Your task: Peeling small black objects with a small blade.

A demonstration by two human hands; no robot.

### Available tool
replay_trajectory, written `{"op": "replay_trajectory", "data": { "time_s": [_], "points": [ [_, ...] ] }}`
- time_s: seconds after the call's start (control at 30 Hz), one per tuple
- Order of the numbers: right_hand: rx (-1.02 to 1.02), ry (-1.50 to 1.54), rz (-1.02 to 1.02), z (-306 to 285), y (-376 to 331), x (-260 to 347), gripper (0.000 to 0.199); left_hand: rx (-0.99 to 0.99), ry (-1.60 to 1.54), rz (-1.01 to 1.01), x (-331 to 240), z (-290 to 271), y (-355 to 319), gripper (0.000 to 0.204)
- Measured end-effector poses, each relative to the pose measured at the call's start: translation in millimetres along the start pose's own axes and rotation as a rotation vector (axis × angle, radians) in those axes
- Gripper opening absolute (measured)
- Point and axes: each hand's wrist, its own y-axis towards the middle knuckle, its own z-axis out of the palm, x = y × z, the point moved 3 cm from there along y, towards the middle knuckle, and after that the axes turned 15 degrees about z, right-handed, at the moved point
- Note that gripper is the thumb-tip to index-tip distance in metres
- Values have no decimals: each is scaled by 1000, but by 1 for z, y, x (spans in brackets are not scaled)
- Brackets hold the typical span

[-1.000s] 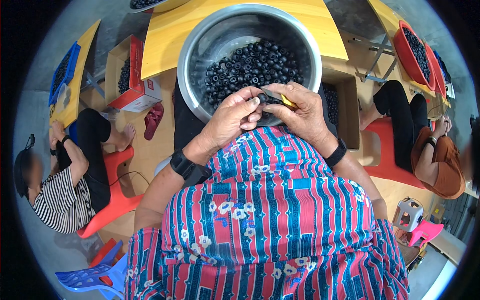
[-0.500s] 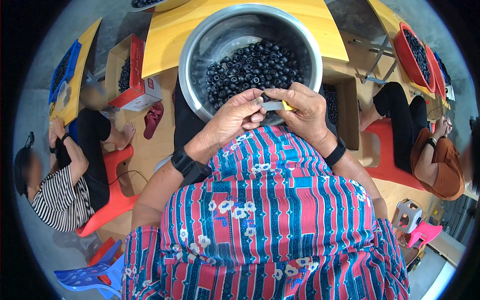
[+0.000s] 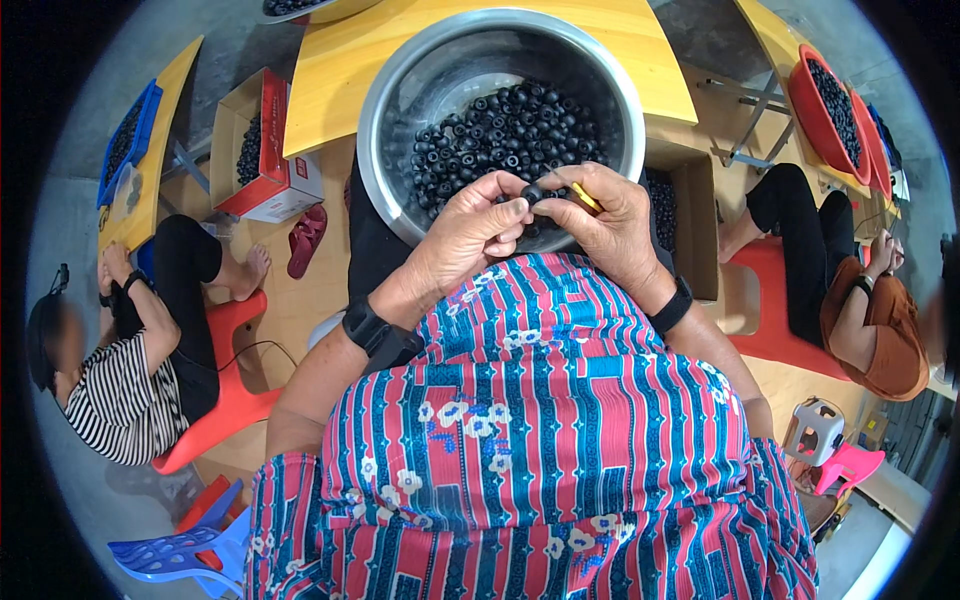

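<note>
Left hand: fingertips pinch a small black ring, raised just over the near rim of the bowl so it meets the tool at working height
Right hand: fingers pressed together around a yellow-handled tool, tip aimed at the ring; what the tip does is too small to tell
Wristbands: a dark band on each wrist, clear of the work
Steel bowl: sits at the lap against the yellow table, so the stock lies directly under both hands
Black rings in bowl: loose heap filling the bottom, within easy reach
Obstruction: the hands cover the near part of the heap; the striped clothing hides the lap
Cardboard box, right: beside the bowl, holds more black pieces
Cardboard box, left: on the floor, well apart
Co-workers: one seated on a red stool at each side, at their own trays
</note>
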Motion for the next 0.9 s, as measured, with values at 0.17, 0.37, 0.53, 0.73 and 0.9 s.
{"op": "replay_trajectory", "data": {
  "time_s": [0.17, 0.37, 0.53, 0.73, 0.9],
  "points": [
    [93, 32, 29, 3, 0, -1, 25, 10, 69, 6, -1, -1, -2, 17],
    [151, 90, 76, 4, -1, -4, 25, 33, 70, -42, 1, 0, -2, 22],
    [184, 65, 50, 2, -2, 3, 26, 53, 68, -77, 1, 0, -2, 28],
    [202, 72, 57, 3, 1, -3, 28, 37, 43, -91, 2, -3, -3, 32],
    [204, 52, 66, 3, 0, -4, 29, 12, 39, -107, 3, -4, -2, 31]
  ]
}}
